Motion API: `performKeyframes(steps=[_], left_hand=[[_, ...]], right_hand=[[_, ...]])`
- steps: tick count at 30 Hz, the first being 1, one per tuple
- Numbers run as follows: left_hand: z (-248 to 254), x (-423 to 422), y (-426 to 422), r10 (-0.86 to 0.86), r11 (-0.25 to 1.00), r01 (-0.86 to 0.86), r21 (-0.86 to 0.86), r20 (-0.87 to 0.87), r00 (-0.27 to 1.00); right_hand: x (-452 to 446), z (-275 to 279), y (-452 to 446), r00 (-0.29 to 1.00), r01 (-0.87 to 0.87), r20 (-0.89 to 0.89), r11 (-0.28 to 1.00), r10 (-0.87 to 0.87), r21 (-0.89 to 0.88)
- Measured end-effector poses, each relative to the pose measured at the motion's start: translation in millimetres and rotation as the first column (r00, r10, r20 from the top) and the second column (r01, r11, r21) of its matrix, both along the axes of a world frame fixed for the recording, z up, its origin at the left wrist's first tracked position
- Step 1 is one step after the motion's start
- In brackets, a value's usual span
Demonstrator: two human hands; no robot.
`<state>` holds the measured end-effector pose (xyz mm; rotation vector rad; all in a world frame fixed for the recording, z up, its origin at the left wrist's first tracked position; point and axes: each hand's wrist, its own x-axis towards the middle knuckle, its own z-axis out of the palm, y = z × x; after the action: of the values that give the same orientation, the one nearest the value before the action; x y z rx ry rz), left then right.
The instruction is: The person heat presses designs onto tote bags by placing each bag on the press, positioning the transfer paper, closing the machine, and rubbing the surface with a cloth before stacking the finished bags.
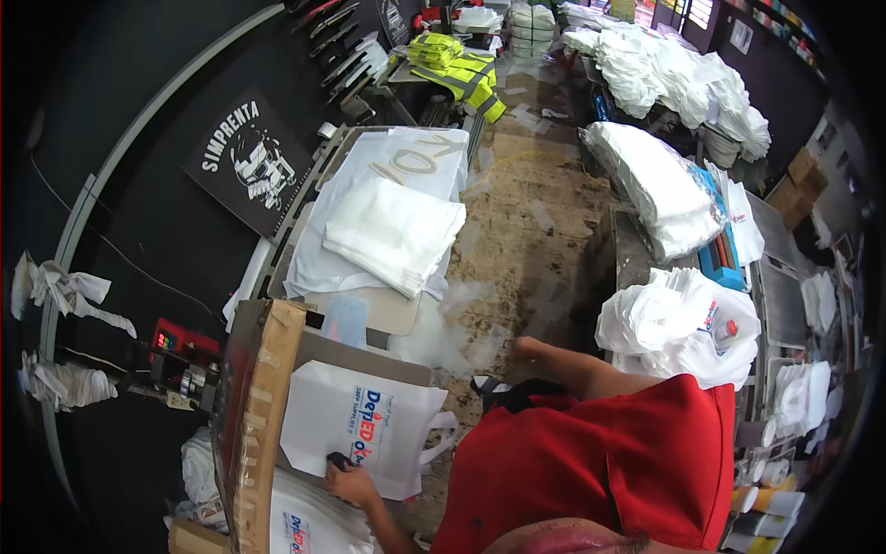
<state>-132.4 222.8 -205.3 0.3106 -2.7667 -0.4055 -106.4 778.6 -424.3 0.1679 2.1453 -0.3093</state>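
Observation:
My left hand [349,484] is closed on a small black object [340,460] whose kind I cannot make out. It rests at the lower part of a white printed bag [318,411], which lies flat with blue and red lettering and its handle loop to the right. My right hand [528,349] hangs over the floor beyond the bag, in front of my red shirt [591,452]; its fingers are blurred and mostly hidden. Below the bag lies a stack of similar white printed bags [300,522], partly cut off by the frame.
A taped cardboard edge [263,415] borders the bags on the left. Folded white fabric [397,231] lies on the table ahead. On the right are white bundles [678,323] and a plastic-wrapped pack [651,185]. Yellow safety vests [461,74] lie farther off. Scraps litter the floor [521,222].

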Motion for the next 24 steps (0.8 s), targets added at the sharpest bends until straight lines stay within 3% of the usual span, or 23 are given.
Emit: performKeyframes(steps=[2, 4, 6, 8, 10, 14, 16, 17, 19, 20, 22, 24], left_hand=[[9, 36, 30, -0.005, 1.0, 0.004, 0.019, 0.082, 0.997], [12, 54, 39, -0.068, 0.997, 0.066, 0.031, 0.076, 0.995], [16, 59, 34, -0.119, 0.992, 0.117, 0.039, 0.079, 0.99], [18, 28, 25, -0.059, 0.997, 0.055, 0.059, 0.057, 0.997], [14, -5, 6, -0.026, 1.0, 0.026, 0.005, 0.022, 0.999], [31, -3, 21, 0.126, 0.985, -0.149, 0.087, 0.227, 0.966], [24, 31, 36, 0.194, 0.968, -0.229, 0.097, 0.283, 0.939], [17, 54, 43, 0.116, 0.988, -0.137, 0.068, 0.248, 0.962], [16, 64, 37, 0.042, 0.999, -0.047, 0.02, 0.229, 0.972], [14, 56, 35, 0.019, 1.0, -0.023, 0.02, 0.201, 0.98], [7, 33, 18, 0.039, 0.999, -0.039, 0.007, 0.099, 0.994], [17, -8, 3, 0.139, 0.988, -0.15, 0.037, 0.209, 0.968]], right_hand=[[-17, 17, -10, 0.997, 0.006, -0.08, 1.0, -0.007, -0.014], [-21, 10, -17, 0.928, 0.013, -0.372, 0.998, -0.036, -0.063], [-22, 13, -26, 0.947, 0.088, -0.301, 0.991, -0.115, -0.101], [-32, 19, -28, 0.951, 0.163, -0.246, 0.98, -0.188, -0.118], [-31, 14, -33, 0.993, -0.051, -0.111, 0.997, 0.045, -0.05], [-45, -42, -31, 0.996, -0.083, -0.038, 0.995, 0.081, -0.059], [-51, -58, -31, 0.964, -0.257, -0.077, 0.965, 0.253, -0.049], [-53, -56, -26, 0.966, -0.251, -0.086, 0.967, 0.246, -0.052], [-34, -51, -21, 0.911, -0.053, -0.412, 0.982, -0.027, -0.182], [-32, -38, -20, 0.913, -0.05, -0.407, 0.981, -0.03, -0.185], [-25, -7, -21, 0.981, 0.077, -0.172, 0.993, -0.092, -0.091], [-21, -14, -16, 0.992, 0.021, -0.121, 0.999, -0.027, -0.045]])
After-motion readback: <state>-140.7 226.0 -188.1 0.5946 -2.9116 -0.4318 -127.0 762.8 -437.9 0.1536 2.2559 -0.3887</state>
